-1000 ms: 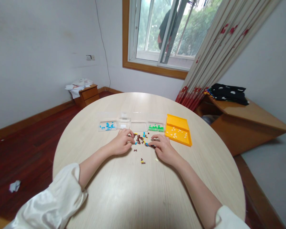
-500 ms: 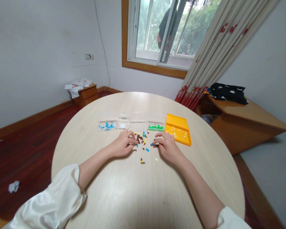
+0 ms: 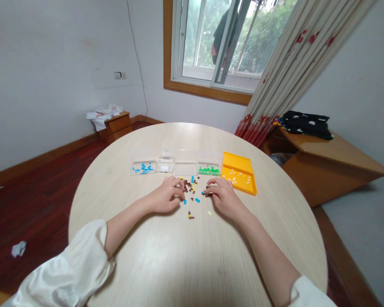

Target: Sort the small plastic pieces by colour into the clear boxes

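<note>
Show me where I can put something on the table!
Bare table: near part, between the forearms, below the pale-yellow piece; also the far strip behind the clear boxes. Crowded: between the left hand and right hand, where brown pieces lie.

Across the pale round table (image 3: 153,260) from me, daylight comes through a sliding window (image 3: 200,47) framed in wood; a red-patterned curtain (image 3: 288,64) slants beside it, white walls (image 3: 64,55) meet dark red floorboards (image 3: 41,187), and papers (image 3: 105,113) top a small drawer cabinet (image 3: 120,126)

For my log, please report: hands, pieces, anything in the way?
Left hand beside brown pieces. Right hand at blue piece. Loose blue pieces between hands.
</note>
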A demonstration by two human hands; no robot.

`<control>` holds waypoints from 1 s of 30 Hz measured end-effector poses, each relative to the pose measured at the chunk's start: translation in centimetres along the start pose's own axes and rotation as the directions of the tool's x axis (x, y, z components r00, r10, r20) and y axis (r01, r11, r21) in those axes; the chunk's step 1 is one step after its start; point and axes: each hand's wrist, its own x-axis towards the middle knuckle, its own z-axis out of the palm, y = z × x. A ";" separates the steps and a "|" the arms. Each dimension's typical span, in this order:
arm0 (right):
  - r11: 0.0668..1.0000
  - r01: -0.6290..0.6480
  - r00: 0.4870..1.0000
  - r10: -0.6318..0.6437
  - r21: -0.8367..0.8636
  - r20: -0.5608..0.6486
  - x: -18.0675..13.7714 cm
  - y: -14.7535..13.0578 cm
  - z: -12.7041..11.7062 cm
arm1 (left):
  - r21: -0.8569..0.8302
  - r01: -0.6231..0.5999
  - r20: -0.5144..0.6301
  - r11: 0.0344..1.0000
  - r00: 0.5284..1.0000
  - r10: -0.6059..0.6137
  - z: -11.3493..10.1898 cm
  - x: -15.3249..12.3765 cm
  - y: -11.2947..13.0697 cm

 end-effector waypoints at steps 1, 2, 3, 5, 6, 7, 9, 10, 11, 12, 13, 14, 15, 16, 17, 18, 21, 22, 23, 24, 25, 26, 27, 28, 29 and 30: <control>1.000 -0.003 1.000 0.003 -0.003 0.004 0.0 0.0 0.0 | -0.005 -0.001 0.001 1.000 1.000 0.001 0.0 0.0 0.1; 1.000 -0.006 1.000 0.006 -0.005 0.007 0.0 0.0 -0.1 | -0.008 -0.003 0.001 1.000 1.000 0.003 0.0 0.0 0.1; 1.000 -0.009 1.000 0.009 -0.006 0.010 0.0 0.0 -0.1 | -0.010 -0.004 0.002 1.000 1.000 0.004 0.0 0.0 0.1; 1.000 -0.014 1.000 0.014 -0.003 0.014 0.0 0.0 -0.1 | -0.010 -0.008 -0.002 1.000 1.000 0.008 0.0 0.0 0.1; 1.000 -0.015 1.000 0.015 0.002 0.017 0.0 0.0 -0.1 | -0.009 -0.012 -0.006 1.000 1.000 0.012 0.0 0.0 0.1; 1.000 -0.016 1.000 0.015 0.009 0.020 0.0 0.0 -0.1 | -0.008 -0.015 -0.011 1.000 1.000 0.015 0.0 0.0 0.0; 1.000 -0.014 0.999 0.013 0.027 0.029 -0.1 0.1 -0.1 | -0.010 -0.020 -0.019 1.000 1.000 0.019 -0.1 0.0 -0.1; 0.999 -0.012 0.999 0.011 0.037 0.035 -0.1 0.1 -0.1 | -0.013 -0.021 -0.017 1.000 1.000 0.021 -0.1 0.0 -0.1; 0.999 -0.011 0.999 0.009 0.044 0.041 -0.1 0.0 -0.2 | -0.015 -0.021 -0.010 1.000 1.000 0.021 -0.1 0.0 0.0; 0.999 -0.011 0.999 0.009 0.051 0.049 -0.1 0.0 -0.2 | -0.018 -0.021 0.002 1.000 1.000 0.021 -0.2 -0.1 0.0; 0.998 -0.013 0.998 0.010 0.059 0.060 -0.1 -0.1 -0.3 | -0.021 -0.022 0.014 1.000 1.000 0.022 -0.2 -0.1 0.1; 0.998 -0.016 0.997 0.011 0.067 0.074 -0.1 -0.3 -0.4 | -0.024 -0.024 0.026 0.999 0.999 0.025 -0.2 -0.1 0.2; 0.997 -0.018 0.996 0.010 0.078 0.092 -0.1 -0.5 -0.5 | -0.027 -0.028 0.037 0.999 0.999 0.029 -0.2 -0.1 0.3; 0.996 -0.017 0.994 0.006 0.093 0.113 -0.1 -0.8 -0.7 | -0.029 -0.035 0.046 0.999 0.998 0.036 -0.2 -0.1 0.4; 0.994 -0.012 0.991 -0.004 0.111 0.136 -0.1 -1.1 -0.7 | -0.032 -0.041 0.054 0.999 0.998 0.043 -0.1 -0.1 0.5; 0.991 -0.002 0.987 -0.019 0.130 0.159 -0.1 -1.4 -0.8 | -0.035 -0.046 0.060 0.998 0.997 0.048 -0.1 -0.1 0.6; 0.984 0.032 0.979 -0.065 0.174 0.191 -0.1 -2.1 -0.9 | -0.047 -0.046 0.057 0.998 0.997 0.048 -0.1 0.0 0.7; 0.984 0.033 0.982 -0.065 0.178 0.179 -0.1 -2.1 -0.8 | -0.052 -0.042 0.048 0.998 0.998 0.044 -0.1 0.0 0.7; 0.984 0.025 0.987 -0.052 0.174 0.153 -0.1 -2.0 -0.7 | -0.058 -0.039 0.039 0.998 0.998 0.041 -0.1 0.0 0.6; 0.987 0.009 0.993 -0.028 0.162 0.119 -0.1 -1.9 -0.7 | -0.063 -0.039 0.032 0.997 0.999 0.041 -0.1 0.0 0.6; 0.989 -0.011 0.997 -0.001 0.145 0.082 -0.1 -1.7 -0.6 | -0.069 -0.043 0.027 0.997 0.999 0.045 -0.1 0.0 0.5; 0.992 -0.030 0.998 0.024 0.121 0.051 0.0 -1.4 -0.5 | -0.076 -0.049 0.027 0.996 0.998 0.051 -0.1 0.0 0.5; 0.994 -0.046 0.999 0.043 0.096 0.031 0.0 -1.1 -0.4 | -0.085 -0.056 0.027 0.995 0.998 0.058 -0.1 0.0 0.4; 0.996 -0.055 0.998 0.053 0.071 0.027 0.0 -0.9 -0.3 | -0.095 -0.062 0.027 0.994 0.998 0.065 -0.1 0.0 0.4; 0.997 -0.057 0.998 0.056 0.050 0.032 0.0 -0.6 -0.2 | -0.105 -0.066 0.025 0.992 0.997 0.069 -0.1 -0.1 0.4; 0.998 -0.054 0.998 0.052 0.035 0.043 -0.1 -0.5 -0.1 | -0.114 -0.067 0.025 0.991 0.997 0.070 -0.1 -0.1 0.4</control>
